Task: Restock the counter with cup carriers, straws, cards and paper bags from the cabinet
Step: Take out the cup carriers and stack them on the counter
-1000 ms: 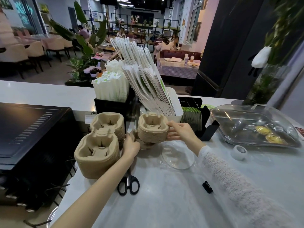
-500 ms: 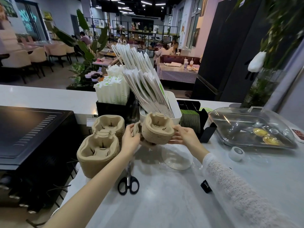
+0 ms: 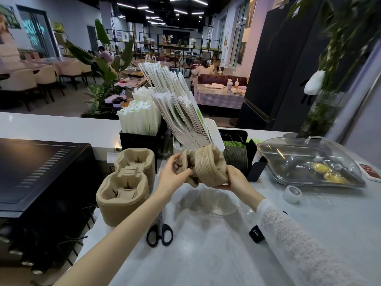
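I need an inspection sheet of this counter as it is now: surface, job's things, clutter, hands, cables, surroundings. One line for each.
Surface: pale counter, partly under clear plastic film.
Job's things: carrier stack standing at left; held carrier stack tilted above the counter; straws in black box; paper bags in white bin; cards in black holder.
Clutter: scissors, tape roll, small black item, lidded tray.
Hands: left hand and right hand both grip the held stack.
Cables: dark wires beside black appliance.
Surroundings: cafe seating, plants, seated people.
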A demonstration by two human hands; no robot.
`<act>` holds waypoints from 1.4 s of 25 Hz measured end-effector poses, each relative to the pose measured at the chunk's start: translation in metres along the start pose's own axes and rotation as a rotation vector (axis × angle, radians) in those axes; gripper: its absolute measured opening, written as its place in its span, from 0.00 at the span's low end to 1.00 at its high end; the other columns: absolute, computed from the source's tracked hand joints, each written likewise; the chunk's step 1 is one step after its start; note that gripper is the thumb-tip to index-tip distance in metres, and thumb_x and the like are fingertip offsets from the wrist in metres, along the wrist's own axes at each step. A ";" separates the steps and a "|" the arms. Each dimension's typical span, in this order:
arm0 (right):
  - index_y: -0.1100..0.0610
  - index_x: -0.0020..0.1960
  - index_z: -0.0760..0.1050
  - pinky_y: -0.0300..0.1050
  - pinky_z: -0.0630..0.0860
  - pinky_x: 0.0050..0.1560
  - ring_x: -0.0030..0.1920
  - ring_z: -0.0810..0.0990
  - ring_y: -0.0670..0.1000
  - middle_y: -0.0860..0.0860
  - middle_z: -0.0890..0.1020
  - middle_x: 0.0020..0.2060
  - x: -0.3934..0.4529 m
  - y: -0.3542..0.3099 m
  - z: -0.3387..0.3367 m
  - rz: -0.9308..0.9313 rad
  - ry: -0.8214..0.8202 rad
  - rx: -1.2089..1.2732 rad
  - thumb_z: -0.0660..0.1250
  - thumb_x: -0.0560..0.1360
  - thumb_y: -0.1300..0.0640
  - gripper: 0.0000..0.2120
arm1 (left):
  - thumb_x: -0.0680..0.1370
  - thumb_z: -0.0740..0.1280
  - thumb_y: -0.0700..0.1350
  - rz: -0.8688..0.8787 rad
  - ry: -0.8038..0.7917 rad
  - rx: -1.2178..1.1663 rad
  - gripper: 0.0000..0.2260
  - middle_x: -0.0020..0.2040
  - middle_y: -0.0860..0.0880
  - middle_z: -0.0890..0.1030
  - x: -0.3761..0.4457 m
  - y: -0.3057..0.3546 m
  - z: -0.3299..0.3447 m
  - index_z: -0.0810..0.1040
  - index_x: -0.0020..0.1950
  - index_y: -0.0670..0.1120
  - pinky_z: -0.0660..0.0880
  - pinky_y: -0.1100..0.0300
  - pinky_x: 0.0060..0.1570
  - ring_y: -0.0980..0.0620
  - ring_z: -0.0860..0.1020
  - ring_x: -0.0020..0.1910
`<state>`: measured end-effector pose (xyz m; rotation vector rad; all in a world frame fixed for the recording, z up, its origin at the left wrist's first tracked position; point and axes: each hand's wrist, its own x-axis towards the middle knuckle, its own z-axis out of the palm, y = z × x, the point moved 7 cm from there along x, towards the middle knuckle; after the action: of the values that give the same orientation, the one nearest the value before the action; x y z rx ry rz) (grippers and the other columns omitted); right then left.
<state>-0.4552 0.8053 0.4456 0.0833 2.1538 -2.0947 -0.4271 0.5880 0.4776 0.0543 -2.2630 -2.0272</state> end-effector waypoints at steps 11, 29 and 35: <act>0.61 0.63 0.74 0.54 0.77 0.58 0.57 0.80 0.58 0.61 0.81 0.56 0.009 0.009 -0.006 0.059 0.051 -0.027 0.62 0.78 0.67 0.14 | 0.64 0.77 0.34 0.120 -0.161 0.107 0.32 0.59 0.54 0.75 0.000 -0.002 0.014 0.71 0.64 0.51 0.76 0.71 0.44 0.54 0.74 0.61; 0.51 0.55 0.80 0.50 0.78 0.58 0.57 0.82 0.50 0.51 0.85 0.55 -0.011 -0.040 0.000 -0.393 -0.098 -0.029 0.74 0.61 0.60 0.23 | 0.66 0.73 0.34 0.512 -0.274 0.074 0.31 0.72 0.51 0.66 -0.019 0.005 0.030 0.64 0.63 0.50 0.76 0.58 0.59 0.53 0.69 0.70; 0.54 0.59 0.76 0.44 0.76 0.57 0.57 0.81 0.48 0.51 0.84 0.54 -0.012 -0.044 0.007 -0.385 -0.118 -0.079 0.74 0.69 0.61 0.19 | 0.64 0.70 0.30 0.419 -0.334 -0.002 0.34 0.51 0.55 0.74 -0.012 -0.005 0.029 0.62 0.64 0.51 0.74 0.59 0.61 0.50 0.76 0.54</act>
<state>-0.4492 0.7979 0.4909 -0.4874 2.3237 -2.1279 -0.4185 0.6177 0.4688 -0.7444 -2.1991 -1.9181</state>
